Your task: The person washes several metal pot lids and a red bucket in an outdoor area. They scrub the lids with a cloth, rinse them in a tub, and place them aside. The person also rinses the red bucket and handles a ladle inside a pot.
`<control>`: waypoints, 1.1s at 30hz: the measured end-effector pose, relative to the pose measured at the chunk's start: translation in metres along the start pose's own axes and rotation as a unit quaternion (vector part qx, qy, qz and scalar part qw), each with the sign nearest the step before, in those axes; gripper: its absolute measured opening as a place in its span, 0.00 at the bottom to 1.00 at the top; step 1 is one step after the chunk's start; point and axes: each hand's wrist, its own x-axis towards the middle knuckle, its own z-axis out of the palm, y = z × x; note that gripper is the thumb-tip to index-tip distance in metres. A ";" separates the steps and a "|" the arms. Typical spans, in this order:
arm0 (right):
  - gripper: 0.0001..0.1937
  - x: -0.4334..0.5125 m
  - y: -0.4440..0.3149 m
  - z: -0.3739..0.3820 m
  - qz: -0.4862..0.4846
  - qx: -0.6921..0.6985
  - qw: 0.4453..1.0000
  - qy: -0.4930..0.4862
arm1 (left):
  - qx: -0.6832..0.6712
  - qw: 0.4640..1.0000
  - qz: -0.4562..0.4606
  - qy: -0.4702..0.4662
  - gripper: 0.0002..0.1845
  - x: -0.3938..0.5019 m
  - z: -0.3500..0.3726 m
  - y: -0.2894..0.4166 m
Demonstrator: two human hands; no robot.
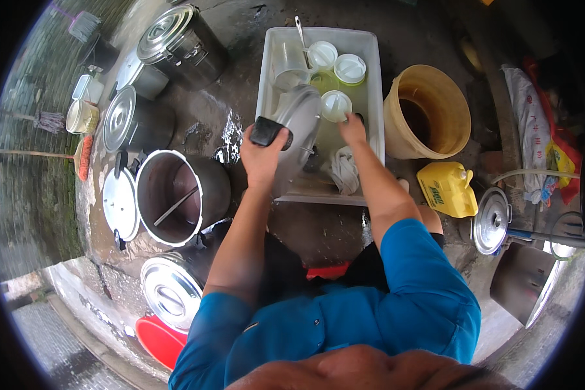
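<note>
My left hand (263, 158) grips the black handle (269, 132) of a metal pot lid (297, 122), tilted over a white plastic tub (378, 97). My right hand (355, 130) is inside the tub beside a round white plastic lid (336, 106). A small dark piece shows at its fingers; what it holds, if anything, is unclear. Two more white lids, one on the left (323, 54) and one on the right (349, 68), lie at the far end near a clear plastic jug (288, 63). A metal-handled utensil (301, 36) leans there. A wet white cloth (345, 170) rests at the near end.
A large beige bucket (395, 122) and a yellow jerrycan (446, 187) stand right of the tub. To the left are an open metal pot (214, 185) with a rod inside, a lid with black handles (119, 204), and several lidded metal pots (185, 48). The floor (204, 117) is wet.
</note>
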 end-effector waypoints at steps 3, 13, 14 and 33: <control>0.42 -0.061 0.095 0.057 0.179 -0.131 0.959 -0.177 | -0.047 0.997 -0.051 0.034 0.31 0.011 -0.001 -0.008; 0.22 -0.012 0.085 0.062 0.340 0.479 0.771 -0.246 | -0.081 0.989 -0.095 0.079 0.17 0.031 -0.001 -0.015; 0.23 -0.011 0.055 0.044 0.278 0.500 0.774 -0.272 | -0.080 0.989 -0.090 0.084 0.17 0.033 -0.001 -0.015; 0.32 -0.023 -0.149 0.045 -0.114 0.295 0.935 0.160 | -0.083 0.994 -0.039 0.064 0.16 0.013 0.006 -0.019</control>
